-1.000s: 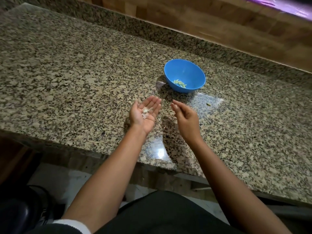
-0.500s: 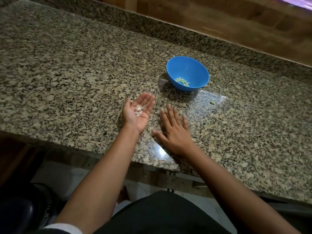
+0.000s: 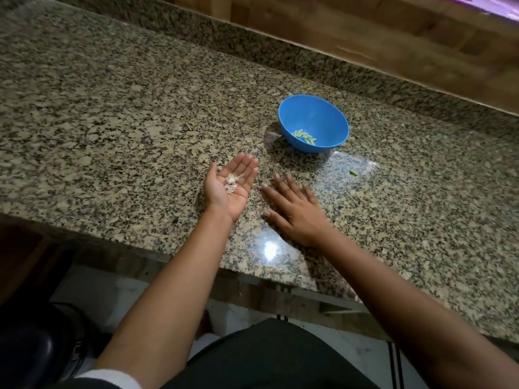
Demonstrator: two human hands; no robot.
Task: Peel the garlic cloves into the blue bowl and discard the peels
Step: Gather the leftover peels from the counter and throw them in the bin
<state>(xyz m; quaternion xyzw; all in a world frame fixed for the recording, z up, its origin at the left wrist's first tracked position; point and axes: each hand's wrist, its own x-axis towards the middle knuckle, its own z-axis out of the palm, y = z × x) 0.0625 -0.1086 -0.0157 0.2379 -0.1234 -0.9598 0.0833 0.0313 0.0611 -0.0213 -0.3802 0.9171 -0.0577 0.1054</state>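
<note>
A blue bowl (image 3: 314,122) stands on the speckled granite counter (image 3: 112,122) with several pale peeled garlic cloves (image 3: 304,136) at its bottom. My left hand (image 3: 229,189) lies palm up, fingers straight, in front of the bowl and to its left. Thin white garlic peels (image 3: 232,182) rest loose in that palm. My right hand (image 3: 295,210) lies palm down, flat on the counter beside the left hand, fingers spread and slightly blurred, holding nothing.
One small greenish scrap (image 3: 353,172) lies on the counter right of my hands. A granite backsplash and a wooden wall (image 3: 365,29) run behind the bowl. The counter's front edge (image 3: 196,262) passes under my forearms. A dark round object (image 3: 31,346) sits on the floor at lower left.
My right hand turned from edge-on to palm down and now lies flat on the counter. My left hand stayed palm up with the peels.
</note>
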